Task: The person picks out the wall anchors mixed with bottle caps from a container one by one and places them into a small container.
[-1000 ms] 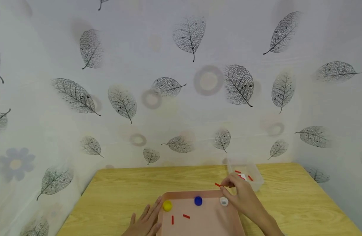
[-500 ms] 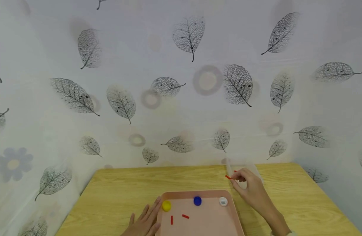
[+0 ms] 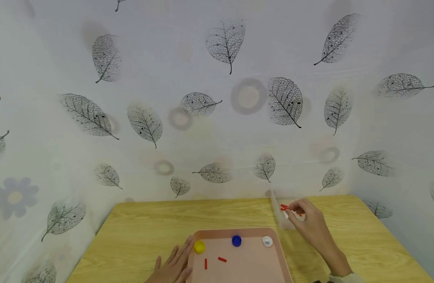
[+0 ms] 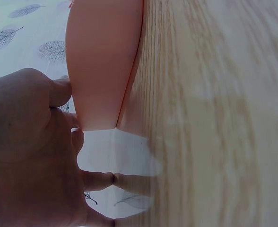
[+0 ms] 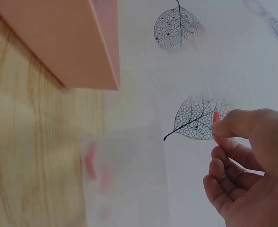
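Note:
In the right wrist view, the thumb and index finger of my right hand (image 3: pixel 311 225) pinch a short red stick (image 5: pixel 216 116). This hand hangs over a translucent plastic box (image 3: pixel 285 225) at the back right and hides part of it. More red sticks show blurred through the box's wall. My left hand (image 3: pixel 171 264) lies with extended fingers along the left side of a pink tray (image 3: pixel 253 267), its fingertips down at the table and its thumb side against the tray. Two red sticks, one upright in view (image 3: pixel 205 263) and one slanted (image 3: pixel 222 259), lie in the tray.
Along the tray's far side stand a yellow cap (image 3: pixel 199 247), a blue cap (image 3: pixel 236 241) and a white cap (image 3: pixel 267 241). The wood-grain table (image 3: pixel 149 224) ends at a leaf-patterned curtain (image 3: pixel 217 137) behind and at both sides.
My right hand has moved from above the tray's far right corner back and right to over the translucent box, with the red stick still pinched. My left hand stays at the tray.

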Tool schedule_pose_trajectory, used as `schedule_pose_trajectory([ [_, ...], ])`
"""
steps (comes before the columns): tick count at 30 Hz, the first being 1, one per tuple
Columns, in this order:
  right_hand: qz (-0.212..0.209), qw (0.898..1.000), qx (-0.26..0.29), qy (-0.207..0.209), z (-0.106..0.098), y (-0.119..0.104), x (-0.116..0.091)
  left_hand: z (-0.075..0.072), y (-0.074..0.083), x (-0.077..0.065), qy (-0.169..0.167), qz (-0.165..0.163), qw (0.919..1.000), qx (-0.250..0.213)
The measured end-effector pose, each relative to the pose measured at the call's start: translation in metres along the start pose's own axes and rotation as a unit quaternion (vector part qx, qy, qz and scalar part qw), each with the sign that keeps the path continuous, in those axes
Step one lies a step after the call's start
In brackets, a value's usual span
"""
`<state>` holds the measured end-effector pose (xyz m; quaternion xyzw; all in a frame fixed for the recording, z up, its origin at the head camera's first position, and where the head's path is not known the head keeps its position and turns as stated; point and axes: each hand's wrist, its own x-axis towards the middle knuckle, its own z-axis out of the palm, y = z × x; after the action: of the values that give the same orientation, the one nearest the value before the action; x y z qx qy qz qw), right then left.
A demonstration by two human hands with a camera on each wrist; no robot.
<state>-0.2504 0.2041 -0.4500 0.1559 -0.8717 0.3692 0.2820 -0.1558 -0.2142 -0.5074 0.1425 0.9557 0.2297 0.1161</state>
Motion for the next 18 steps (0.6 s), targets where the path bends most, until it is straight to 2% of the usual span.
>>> schedule_pose_trajectory([
  [8,0.009,1.0,-0.016,0.012,0.003,0.018,-0.002,0.0,0.0,0.0,0.001,0.004,1.0,-0.003],
  [18,0.002,0.999,-0.034,0.023,0.01,0.034,-0.005,-0.004,0.003,-0.002,-0.015,-0.011,0.9998,0.004],
])
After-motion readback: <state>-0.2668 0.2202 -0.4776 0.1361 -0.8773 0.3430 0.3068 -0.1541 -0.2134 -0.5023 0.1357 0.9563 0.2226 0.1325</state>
